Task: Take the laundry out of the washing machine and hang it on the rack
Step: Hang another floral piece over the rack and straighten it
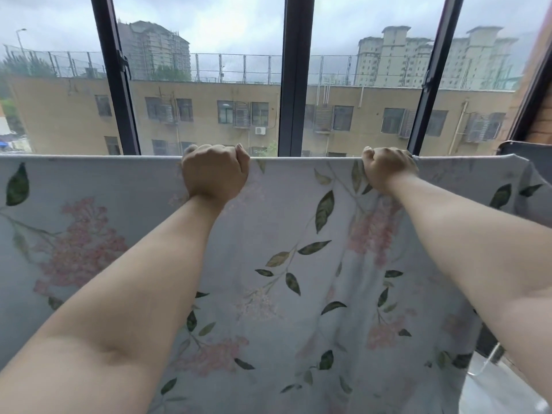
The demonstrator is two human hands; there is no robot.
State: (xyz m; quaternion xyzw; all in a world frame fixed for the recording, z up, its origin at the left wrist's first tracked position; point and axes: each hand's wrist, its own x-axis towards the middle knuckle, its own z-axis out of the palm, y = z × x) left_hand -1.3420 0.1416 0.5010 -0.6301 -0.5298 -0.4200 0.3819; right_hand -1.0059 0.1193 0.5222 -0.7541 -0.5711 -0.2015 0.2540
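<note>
A large pale blue sheet (277, 234) printed with pink flowers and green leaves hangs spread across the whole view, its top edge straight and level in front of the window. My left hand (215, 171) is a fist gripping that top edge near the middle. Further right along the same edge, my right hand (386, 168) is also clenched on the fabric, which bunches under it. The rack bar beneath the fold is hidden by the sheet. The washing machine is not in view.
A window with dark vertical frames (294, 76) stands just behind the sheet, with buildings outside. A dark panel (528, 156) shows at the right past the sheet's corner. A thin metal wire piece (485, 364) and pale floor appear at the lower right.
</note>
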